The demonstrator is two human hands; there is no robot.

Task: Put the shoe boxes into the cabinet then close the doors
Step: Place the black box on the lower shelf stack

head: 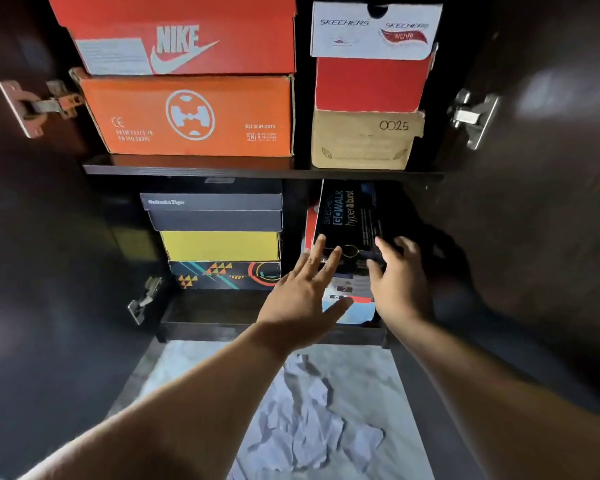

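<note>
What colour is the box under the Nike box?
Orange, with a white round emblem; head view.

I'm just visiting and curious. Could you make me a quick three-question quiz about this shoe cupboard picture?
1. True or false: both cupboard doors are shut.
2. Which box do both hands touch? A) the orange Nike box B) the black Skechers box C) the yellow box
3. Fill in: the number written on the brown box is ____.

Key
1. False: the right door stands open, as does the left.
2. B: the left hand and right hand press on the black Skechers box, lower right.
3. 0025, on the brown box.
</note>
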